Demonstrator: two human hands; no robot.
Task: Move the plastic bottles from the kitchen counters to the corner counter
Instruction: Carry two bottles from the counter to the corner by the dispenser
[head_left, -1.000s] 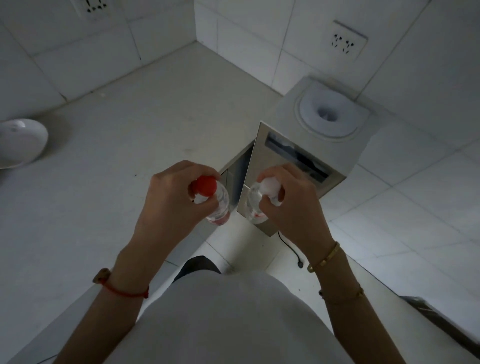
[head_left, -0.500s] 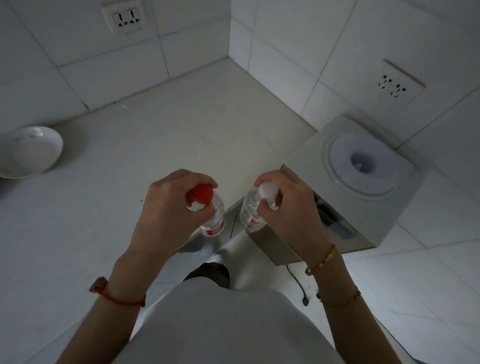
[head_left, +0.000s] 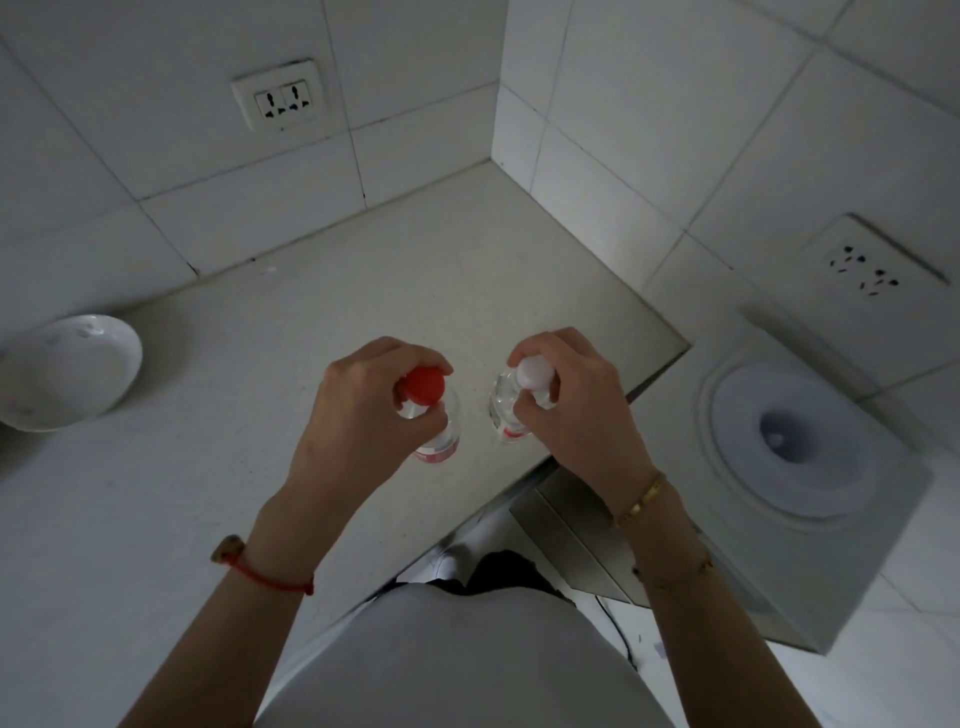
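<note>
Two clear plastic bottles are held upright by their necks over the corner counter (head_left: 415, 270). My left hand (head_left: 358, 410) grips the red-capped bottle (head_left: 428, 395). My right hand (head_left: 576, 410) grips the white-capped bottle (head_left: 524, 389), close to the counter's right front edge. The bottles are a short gap apart. Whether their bases touch the counter cannot be told from above.
A white bowl (head_left: 67, 371) sits on the counter at the left. A water dispenser (head_left: 789, 467) stands on the floor right of the counter. Wall sockets (head_left: 278, 101) are on the tiled walls behind the corner.
Both hands have carried the bottles forward from beyond the counter's edge to above the counter surface, nearer the corner. The view has shifted toward the walls.
</note>
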